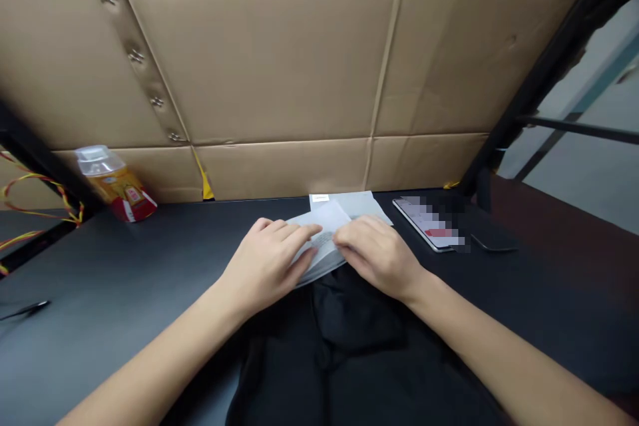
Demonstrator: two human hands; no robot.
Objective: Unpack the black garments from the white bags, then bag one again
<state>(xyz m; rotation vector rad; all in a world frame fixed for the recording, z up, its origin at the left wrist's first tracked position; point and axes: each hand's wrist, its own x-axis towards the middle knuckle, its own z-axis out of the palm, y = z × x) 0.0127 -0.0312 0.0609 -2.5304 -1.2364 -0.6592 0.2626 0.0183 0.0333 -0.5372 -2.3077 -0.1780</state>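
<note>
A flat, pale grey-white packet (324, 219) with small grey print is between my hands, above black cloth. My left hand (267, 256) holds its left side, with thumb and forefinger slightly apart on its face and the other fingers partly hidden. Curled closed, my right hand (382, 256) pinches the packet's right edge. Just behind lies a second pale flat packet (367, 203) with a small white label, partly covered by the first packet and my right hand. Black cloth (359, 319) lies beneath my wrists, nearest me.
A phone (429, 223) with a lit, blurred screen lies right of my hands, beside a dark flat object (494, 236). A bottle with a red and yellow label (122, 186) stands back left, near coloured wires (64, 196). A pen (27, 309) lies left. Cardboard (259, 60) walls the back.
</note>
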